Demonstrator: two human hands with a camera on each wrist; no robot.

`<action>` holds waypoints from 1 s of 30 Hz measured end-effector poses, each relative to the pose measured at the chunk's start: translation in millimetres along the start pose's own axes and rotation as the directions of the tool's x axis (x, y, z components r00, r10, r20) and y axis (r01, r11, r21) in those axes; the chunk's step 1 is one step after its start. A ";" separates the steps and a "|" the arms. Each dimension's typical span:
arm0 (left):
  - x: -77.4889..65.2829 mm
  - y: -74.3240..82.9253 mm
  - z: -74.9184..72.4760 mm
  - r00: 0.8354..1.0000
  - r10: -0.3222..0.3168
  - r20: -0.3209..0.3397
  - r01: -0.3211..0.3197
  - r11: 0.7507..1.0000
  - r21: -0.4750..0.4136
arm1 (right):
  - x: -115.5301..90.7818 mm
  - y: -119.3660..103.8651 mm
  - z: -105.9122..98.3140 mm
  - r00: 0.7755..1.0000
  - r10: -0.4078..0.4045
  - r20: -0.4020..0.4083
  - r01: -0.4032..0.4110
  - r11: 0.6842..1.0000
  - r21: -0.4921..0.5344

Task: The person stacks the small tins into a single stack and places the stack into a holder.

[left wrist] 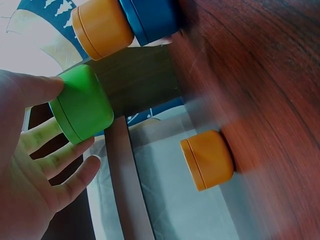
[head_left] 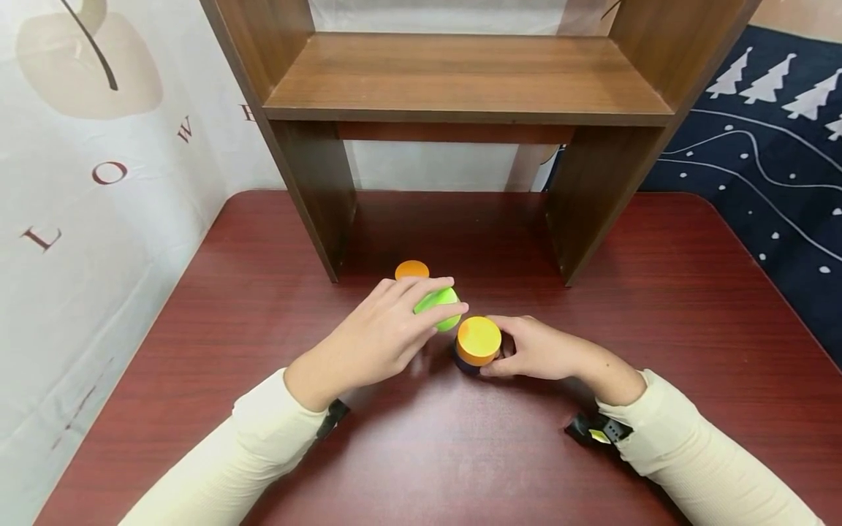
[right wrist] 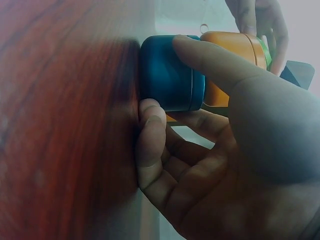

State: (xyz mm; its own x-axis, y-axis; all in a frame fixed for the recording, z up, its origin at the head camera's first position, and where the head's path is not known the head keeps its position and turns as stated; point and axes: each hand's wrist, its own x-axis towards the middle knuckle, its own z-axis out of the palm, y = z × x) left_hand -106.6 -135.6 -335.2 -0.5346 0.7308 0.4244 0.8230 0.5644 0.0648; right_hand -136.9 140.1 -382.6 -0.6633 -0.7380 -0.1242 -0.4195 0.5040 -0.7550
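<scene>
My left hand (head_left: 384, 332) grips a small green lidded jar (left wrist: 82, 104) between thumb and fingers, raised off the table. My right hand (head_left: 542, 349) holds a dark blue jar (right wrist: 167, 72) low at the table, with the thumb along its side and fingers curled behind it. On top of the blue jar stands a yellow-orange jar (head_left: 479, 337), stacked upright. The green jar is up and to the left of this stack in the head view. Beyond my left hand, a second orange jar (left wrist: 209, 160) stands alone on the table, partly hidden in the head view.
A brown wooden shelf unit (head_left: 467, 80) stands at the back of the dark red table (head_left: 473, 453), its two side panels coming down on either side behind the jars. A pale printed cloth (head_left: 131, 241) hangs at left, a navy one (head_left: 756, 168) at right.
</scene>
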 end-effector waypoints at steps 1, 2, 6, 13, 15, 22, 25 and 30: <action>0.1 0.0 0.0 1.000 0.001 0.000 -0.001 1.000 0.002 | -0.1 0.0 0.0 1.000 0.001 -0.001 -0.001 1.000 0.000; 0.3 0.0 0.0 1.000 0.003 -0.001 -0.003 1.000 0.002 | -0.2 -0.1 0.0 1.000 0.001 -0.002 -0.001 1.000 0.001; 0.7 0.1 0.1 1.000 0.010 -0.003 -0.010 1.000 0.000 | -0.9 -0.5 -0.1 1.000 0.000 -0.008 0.000 1.000 0.002; 0.7 0.3 -0.4 1.000 0.014 -0.001 -0.014 1.000 0.000 | -1.1 -1.0 -0.3 1.000 -0.004 -0.009 0.004 1.000 0.008; 0.9 0.4 -0.7 1.000 0.016 -0.005 -0.016 1.000 0.002 | -1.0 -0.9 -0.5 1.000 -0.005 -0.007 0.005 1.000 0.012; 1.8 0.0 -0.5 1.000 0.004 -0.011 -0.004 1.000 -0.006 | -0.8 -0.5 -1.0 1.000 -0.006 -0.009 0.006 1.000 -0.001; 1.9 -0.1 -0.3 1.000 -0.004 -0.010 0.004 1.000 -0.017 | -0.4 -0.3 -0.7 1.000 -0.009 -0.008 0.009 1.000 -0.003; 2.4 -0.3 0.1 1.000 -0.001 -0.012 0.000 1.000 -0.014 | -0.1 0.6 -0.3 1.000 -0.008 -0.003 0.008 1.000 -0.001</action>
State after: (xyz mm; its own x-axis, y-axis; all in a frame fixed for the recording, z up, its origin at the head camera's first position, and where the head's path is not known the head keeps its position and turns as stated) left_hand -108.1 -134.0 -334.3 -0.5328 0.7259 0.4350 0.8253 0.5594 0.0774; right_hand -137.3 140.7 -382.9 -0.6618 -0.7407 -0.1156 -0.4258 0.4983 -0.7553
